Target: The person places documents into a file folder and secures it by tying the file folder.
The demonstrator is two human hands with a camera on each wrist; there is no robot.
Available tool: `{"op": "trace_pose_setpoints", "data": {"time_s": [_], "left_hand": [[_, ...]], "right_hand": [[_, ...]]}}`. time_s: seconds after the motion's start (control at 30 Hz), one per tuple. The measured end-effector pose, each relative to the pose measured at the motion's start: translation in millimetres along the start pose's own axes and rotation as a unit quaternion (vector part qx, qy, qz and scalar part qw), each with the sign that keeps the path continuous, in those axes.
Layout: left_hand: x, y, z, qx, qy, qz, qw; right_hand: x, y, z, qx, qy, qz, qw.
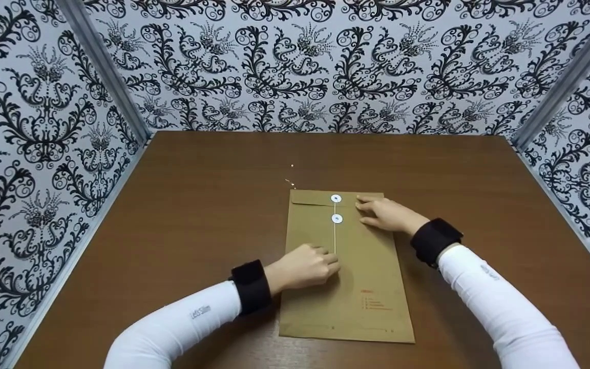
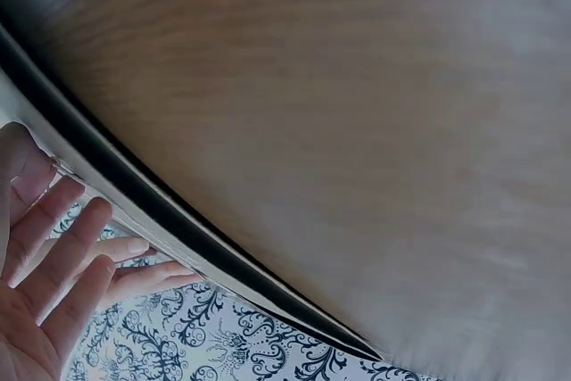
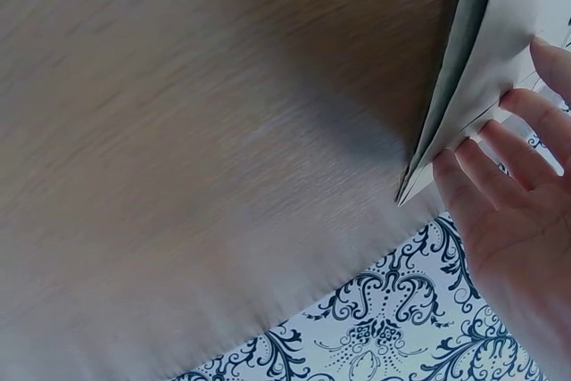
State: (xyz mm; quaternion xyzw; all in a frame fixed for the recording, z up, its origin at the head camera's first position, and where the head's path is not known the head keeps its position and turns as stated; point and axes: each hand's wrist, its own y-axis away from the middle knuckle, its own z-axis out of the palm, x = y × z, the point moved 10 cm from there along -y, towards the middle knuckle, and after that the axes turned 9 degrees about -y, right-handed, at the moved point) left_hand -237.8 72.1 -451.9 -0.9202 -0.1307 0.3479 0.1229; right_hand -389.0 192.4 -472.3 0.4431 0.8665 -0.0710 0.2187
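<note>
A brown paper envelope (image 1: 356, 271) with a string closure lies on the table, its flap (image 1: 310, 197) folded down at the far end. Two white paper buttons sit in line, one on the flap and a lower button (image 1: 337, 219) on the body. From them a thin white string (image 1: 335, 238) runs taut toward the person to the left hand (image 1: 308, 266), whose thumb and forefinger pinch it low over the envelope. The right hand (image 1: 384, 212) rests its spread fingertips on the envelope's upper right, beside the flap; in the right wrist view its fingers (image 3: 508, 153) press the paper.
The brown wooden table (image 1: 197, 205) surrounds the envelope. Small pale specks (image 1: 292, 183) lie just beyond its upper left corner. Patterned black-and-white panels (image 1: 295, 66) with grey corner posts enclose the back and both sides. Each wrist wears a black band (image 1: 251, 287).
</note>
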Motion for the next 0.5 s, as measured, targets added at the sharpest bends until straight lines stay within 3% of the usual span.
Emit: {"op": "trace_pose_setpoints", "data": {"time_s": [0.33,0.5], "left_hand": [[-5.8,2.9,1.7,-0.007,0.037,-0.006,0.9993],[-29.6,10.3,4.6,-0.019,0.082,-0.039,0.9957]], "right_hand": [[0,1,-6,0.023,-0.042,0.026,0.999],[3,5,-19,0.068,-0.084,0.020,0.994]]}}
